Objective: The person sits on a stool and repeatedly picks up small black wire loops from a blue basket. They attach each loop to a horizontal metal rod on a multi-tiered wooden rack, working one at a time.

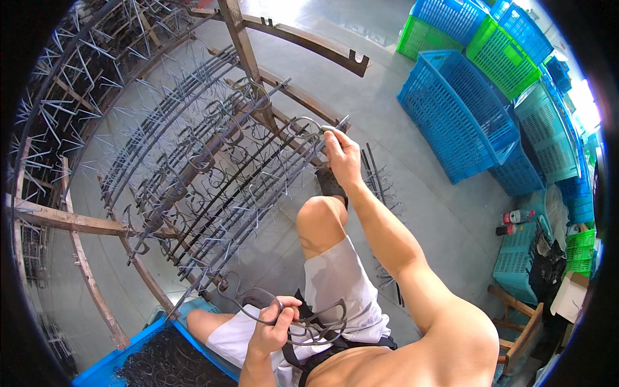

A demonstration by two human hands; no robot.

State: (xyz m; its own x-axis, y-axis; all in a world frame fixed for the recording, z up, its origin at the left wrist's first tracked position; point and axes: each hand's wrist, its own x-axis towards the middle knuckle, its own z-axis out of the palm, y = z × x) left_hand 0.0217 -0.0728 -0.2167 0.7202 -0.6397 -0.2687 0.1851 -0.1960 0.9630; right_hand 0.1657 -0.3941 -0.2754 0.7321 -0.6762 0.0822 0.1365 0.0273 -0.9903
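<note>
- Right shoulder: nearest.
- Left hand: clamped on curved hooks.
- Right hand: pinching 1 hook beside rack.
- Step, likely: hook-racking; next move needs steady alignment.

Rods lie on the rack at left — crates stacked right, a bin at lower left.

Cannot count the curved hooks at the left hand — overlapping, partly covered by it. Cannot make out one end of the metal piece under the right hand. Cannot separate the dark strands in the blue tub — itself cut off below. Cannot see whole the wire rack at far left, cut by the rim.
</note>
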